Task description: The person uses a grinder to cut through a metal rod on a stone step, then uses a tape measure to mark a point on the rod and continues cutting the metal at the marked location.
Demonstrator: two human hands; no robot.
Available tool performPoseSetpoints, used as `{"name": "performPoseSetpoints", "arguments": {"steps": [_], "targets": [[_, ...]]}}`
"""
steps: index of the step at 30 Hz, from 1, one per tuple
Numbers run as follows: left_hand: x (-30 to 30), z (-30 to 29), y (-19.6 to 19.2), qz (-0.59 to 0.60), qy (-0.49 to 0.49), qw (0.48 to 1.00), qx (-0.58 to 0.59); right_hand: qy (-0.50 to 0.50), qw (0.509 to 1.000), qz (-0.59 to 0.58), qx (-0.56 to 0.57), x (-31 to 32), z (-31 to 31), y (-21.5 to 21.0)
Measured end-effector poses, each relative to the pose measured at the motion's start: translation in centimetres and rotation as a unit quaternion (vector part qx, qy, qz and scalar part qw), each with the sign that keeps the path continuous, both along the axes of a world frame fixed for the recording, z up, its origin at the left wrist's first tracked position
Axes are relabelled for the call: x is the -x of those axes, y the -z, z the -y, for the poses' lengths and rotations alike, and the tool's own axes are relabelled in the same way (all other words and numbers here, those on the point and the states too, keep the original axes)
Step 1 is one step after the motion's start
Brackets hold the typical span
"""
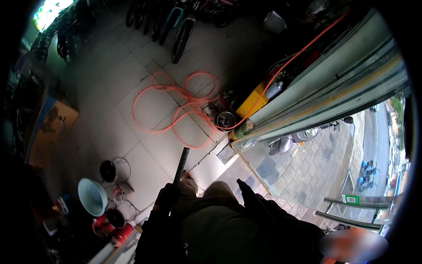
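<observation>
Grey-white tiled floor (103, 114) of a dim, cluttered shop, brighter toward the doorway. Bicycles (181, 42) lined up at the far edge. Orange hose (191, 99) lies in loose loops across the tiles, one length running up to the right past a yellow box (252, 102). Left side: cardboard box (55, 125), pale blue basin (92, 197). Right: large glass panel (281, 176), paving and a parked scooter (283, 145) beyond it.

Left hand (168, 196), low and centre, holds a dark rod (181, 165) by its near end; the rod slants up and slightly right, its far tip free, seen against the floor short of the hose loops. Fingers look wrapped round it, though shadow hides each one. Right hand (249, 197) sits apart, on the other side of the knees, with a narrow dark tip pointing up-left. Cannot tell whether that is a finger or something held, nor whether those fingers are spread or pressed together.

Handling, by judgement: rod keeps a straight line, so probably stiff; slim, likely light, not fragile. Material unclear, as is any slipperiness. Best hold: full wrap near the lower end, or mid-length for balance.
</observation>
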State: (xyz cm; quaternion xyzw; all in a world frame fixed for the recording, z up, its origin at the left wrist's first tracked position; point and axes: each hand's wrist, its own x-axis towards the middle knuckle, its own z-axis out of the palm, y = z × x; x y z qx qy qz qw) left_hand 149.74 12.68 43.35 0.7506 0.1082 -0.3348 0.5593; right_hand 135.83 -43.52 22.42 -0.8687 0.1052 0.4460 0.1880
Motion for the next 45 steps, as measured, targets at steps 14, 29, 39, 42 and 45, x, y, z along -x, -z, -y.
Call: {"name": "performPoseSetpoints", "arguments": {"steps": [14,29,39,42,45], "targets": [[-46.1,5.7,-7.7,-0.160,-0.017,0.980,0.116,0.178,0.982,0.055,-0.043,-35.0,-9.8,-2.9],[-89.1,23.0,-1.0,0.078,0.285,0.955,0.036,0.184,0.892,0.409,0.045,-90.8,10.7,-14.9],[-111.9,35.8,7.2,-0.052,0.397,0.916,-0.025,0.332,0.761,0.478,0.287,-120.7,35.8,-10.7],[-116.0,35.9,7.5,-0.008,0.438,0.898,-0.048,0.356,0.771,0.422,0.315,-125.5,42.8,-9.4],[-119.7,34.9,10.0,0.152,0.536,0.830,0.026,0.377,0.772,0.368,0.355,-127.7,48.7,-7.8]]}}
